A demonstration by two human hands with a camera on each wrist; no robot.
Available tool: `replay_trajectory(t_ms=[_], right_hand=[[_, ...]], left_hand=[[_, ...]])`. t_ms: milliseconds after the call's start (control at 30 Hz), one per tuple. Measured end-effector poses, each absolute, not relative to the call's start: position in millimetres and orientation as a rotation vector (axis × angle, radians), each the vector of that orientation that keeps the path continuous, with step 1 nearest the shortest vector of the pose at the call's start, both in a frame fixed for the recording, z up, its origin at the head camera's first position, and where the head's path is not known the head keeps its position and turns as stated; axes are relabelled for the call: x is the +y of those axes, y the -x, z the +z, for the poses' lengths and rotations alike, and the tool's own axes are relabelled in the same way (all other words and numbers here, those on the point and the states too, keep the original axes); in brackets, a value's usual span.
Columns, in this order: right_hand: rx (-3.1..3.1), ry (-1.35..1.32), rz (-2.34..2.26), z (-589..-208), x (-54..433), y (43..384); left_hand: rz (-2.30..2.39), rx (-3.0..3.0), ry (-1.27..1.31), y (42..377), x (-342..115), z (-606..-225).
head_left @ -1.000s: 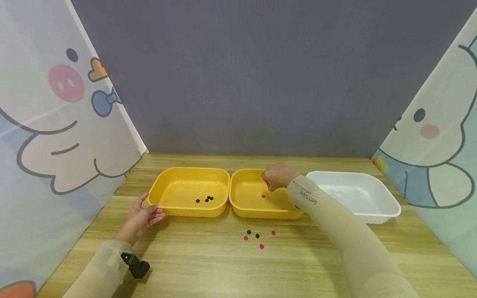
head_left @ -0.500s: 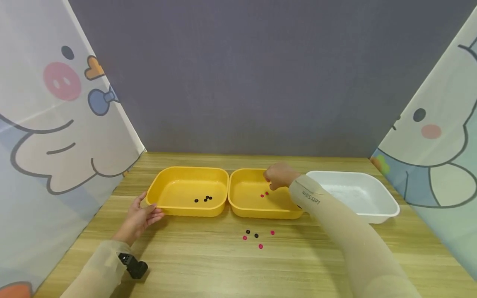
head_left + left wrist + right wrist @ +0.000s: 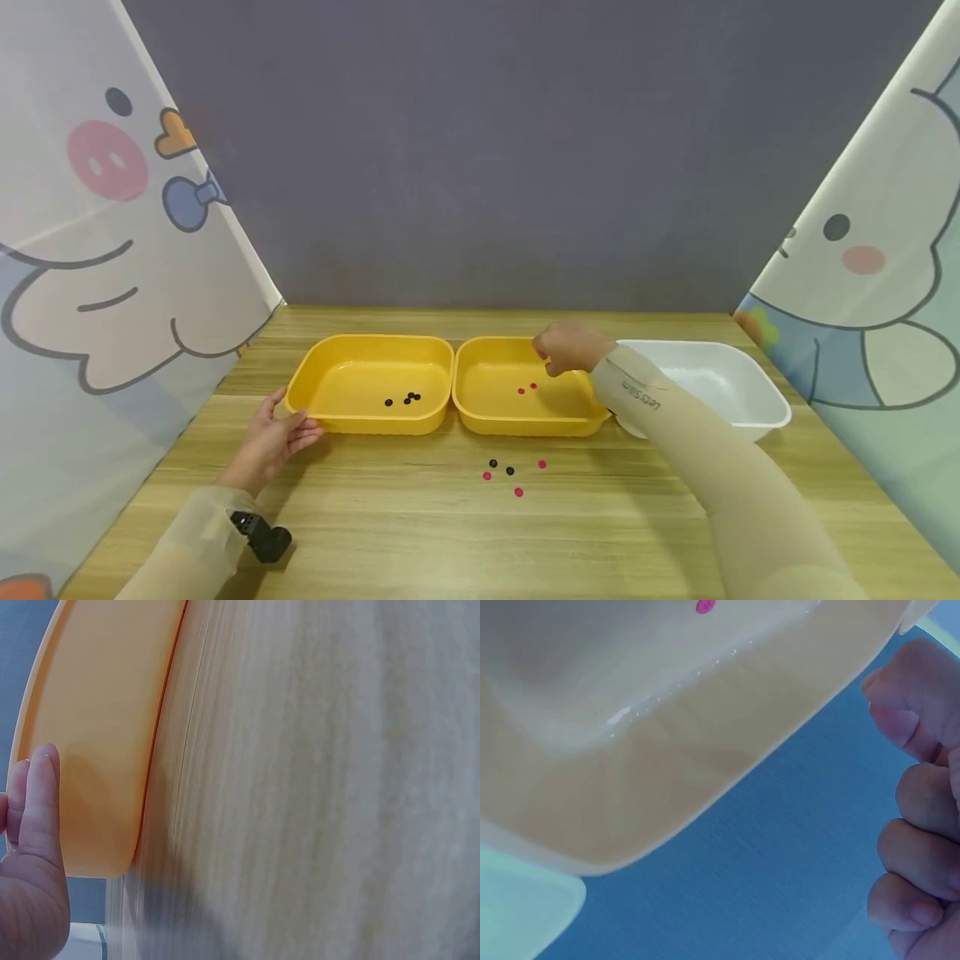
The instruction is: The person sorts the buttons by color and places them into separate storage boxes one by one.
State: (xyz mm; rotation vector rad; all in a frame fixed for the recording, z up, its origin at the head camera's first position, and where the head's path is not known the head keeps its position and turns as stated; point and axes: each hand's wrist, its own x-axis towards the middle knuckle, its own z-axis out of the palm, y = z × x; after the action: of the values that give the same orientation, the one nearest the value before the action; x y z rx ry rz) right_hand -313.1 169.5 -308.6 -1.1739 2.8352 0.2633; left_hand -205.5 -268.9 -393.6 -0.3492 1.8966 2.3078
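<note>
My left hand (image 3: 266, 442) holds the front left corner of the left yellow tray (image 3: 375, 425), fingers against its outer wall; the left wrist view shows these fingers (image 3: 41, 802) nearly straight. Several black buttons (image 3: 408, 401) lie in this tray. Over the back right of the middle yellow tray (image 3: 525, 427) is my right hand (image 3: 572, 346), fingers curled, thumb against the index finger. Nothing shows between those fingertips in the right wrist view, though the palm is hidden. Two pink buttons, one here (image 3: 521, 391) and another (image 3: 533, 386), lie on the middle tray's floor.
In front of the trays, loose pink buttons (image 3: 518, 492) and black buttons (image 3: 510, 471) lie on the wooden table (image 3: 420, 533). A white tray (image 3: 720, 375) stands at the right, partly behind my right sleeve. A grey panel (image 3: 480, 167) rises behind.
A second pink button has come to lie in the middle tray, let go by my right hand, which has drawn slightly up and right. My left hand keeps its hold.
</note>
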Motion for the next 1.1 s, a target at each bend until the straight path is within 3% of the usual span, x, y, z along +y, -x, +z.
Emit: replay_trajectory(t_ms=[1100], right_hand=[[2.754, 1.397, 0.095, -310.3, 144.5, 242.2]], left_hand=[[2.265, 1.929, 0.299, 207.2, -269.4, -391.0]])
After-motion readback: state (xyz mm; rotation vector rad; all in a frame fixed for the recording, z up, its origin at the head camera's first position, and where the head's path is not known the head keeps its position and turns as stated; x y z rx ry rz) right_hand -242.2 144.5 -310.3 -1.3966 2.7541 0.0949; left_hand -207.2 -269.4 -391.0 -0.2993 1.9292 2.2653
